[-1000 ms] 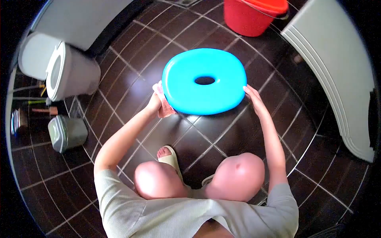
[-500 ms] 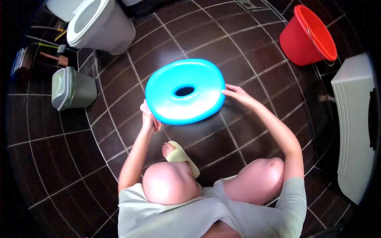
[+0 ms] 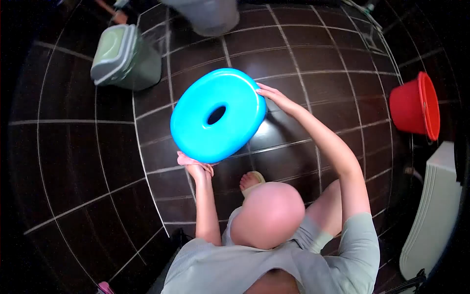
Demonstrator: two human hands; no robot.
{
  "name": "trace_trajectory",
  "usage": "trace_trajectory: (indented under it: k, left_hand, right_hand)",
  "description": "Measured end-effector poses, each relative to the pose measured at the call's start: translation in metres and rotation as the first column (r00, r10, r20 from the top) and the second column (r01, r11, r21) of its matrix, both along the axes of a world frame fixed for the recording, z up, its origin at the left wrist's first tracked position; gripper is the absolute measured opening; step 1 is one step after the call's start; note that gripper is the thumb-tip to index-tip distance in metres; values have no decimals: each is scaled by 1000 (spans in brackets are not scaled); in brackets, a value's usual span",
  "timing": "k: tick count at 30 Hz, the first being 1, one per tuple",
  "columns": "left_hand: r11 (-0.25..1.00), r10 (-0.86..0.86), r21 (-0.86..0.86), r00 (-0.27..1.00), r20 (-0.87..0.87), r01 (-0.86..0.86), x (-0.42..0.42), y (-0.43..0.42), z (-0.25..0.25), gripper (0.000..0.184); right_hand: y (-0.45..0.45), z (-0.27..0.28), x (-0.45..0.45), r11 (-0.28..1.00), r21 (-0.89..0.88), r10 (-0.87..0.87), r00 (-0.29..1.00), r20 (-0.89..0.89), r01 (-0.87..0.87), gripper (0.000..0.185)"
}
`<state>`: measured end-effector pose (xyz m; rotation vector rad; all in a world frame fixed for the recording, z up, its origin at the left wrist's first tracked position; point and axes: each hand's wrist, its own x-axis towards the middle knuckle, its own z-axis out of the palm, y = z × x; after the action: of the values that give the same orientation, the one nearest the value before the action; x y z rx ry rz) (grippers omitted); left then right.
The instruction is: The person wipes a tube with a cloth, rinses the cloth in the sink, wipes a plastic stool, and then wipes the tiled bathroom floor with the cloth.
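A bright blue oval stool (image 3: 191,127) with a hole in its top is held between my two hands, over the dark tiles. My left hand (image 3: 198,171) is closed on a pink cloth (image 3: 188,160) and presses it against the stool's near left edge. At the far right edge, my right hand (image 3: 278,99) grips the stool's rim with its fingers along the side. The fingers under the rim are hidden.
A lidded grey-green bin (image 3: 142,66) is at the upper left, and a white toilet base (image 3: 208,17) at the top. A red bucket (image 3: 409,108) is at the right, above a pale panel (image 3: 431,215). My sandalled foot (image 3: 250,181) is below the stool.
The view has swung to the left, so the bin and bucket appear further right. The stool has turned and now slants, its left side lower. Both hands have stayed on it.
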<state>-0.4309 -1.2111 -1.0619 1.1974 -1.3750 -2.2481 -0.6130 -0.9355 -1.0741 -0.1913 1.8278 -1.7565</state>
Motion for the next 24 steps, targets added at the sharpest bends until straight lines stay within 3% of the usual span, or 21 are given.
trace_trajectory:
  k: [3, 4, 7, 8, 11, 12, 15, 16, 18, 19, 22, 24]
  left_hand:
    - [986, 167, 25, 986, 14, -168, 23, -30, -5, 47]
    - [970, 241, 25, 970, -6, -241, 23, -28, 13, 50]
    - [919, 391, 127, 907, -157, -374, 53, -46, -15, 51]
    - [896, 413, 244, 898, -151, -371, 65, -55, -18, 51]
    - [833, 539, 210, 835, -106, -511, 77, -57, -5, 57]
    - [851, 511, 156, 859, -33, -501, 71, -55, 24, 59]
    - [796, 605, 192, 772, -194, -575, 96, -79, -7, 55]
    - [780, 617, 278, 762, -197, -561, 99, -83, -4, 53]
    - [764, 637, 274, 752, -171, -585, 101, -89, 6, 54]
    - [757, 645, 273, 747, -163, -594, 99, -93, 8, 55]
    - [728, 685, 117, 717, -128, -675, 100, -107, -12, 74]
    - [698, 715, 164, 691, -106, -698, 100, -107, -9, 74]
  right_hand:
    - [-71, 6, -9, 998, -9, 63, 997, 52, -63, 83]
    - [-95, 13, -11, 995, 27, 94, 994, 61, -96, 83]
    - [-154, -4, -17, 978, 17, 208, 976, 59, -209, 82]
    - [-173, -15, -22, 960, -24, 278, 960, 29, -278, 79]
    - [-228, -17, -22, 909, -62, 413, 911, 18, -411, 76]
    - [-245, -18, -21, 896, -57, 443, 897, 13, -441, 75]
    - [-293, -19, -17, 864, -83, 499, 867, 11, -496, 73]
    - [-307, -21, -14, 854, -102, 515, 857, 27, -510, 73]
    - [-333, -32, -8, 838, -162, 537, 840, 80, -521, 73]
    - [-345, -38, -7, 832, -148, 544, 839, 26, -535, 73]
    - [-369, -51, 0, 816, -183, 563, 826, 40, -548, 71]
    - [-381, -59, 3, 820, -187, 557, 829, 43, -541, 71]
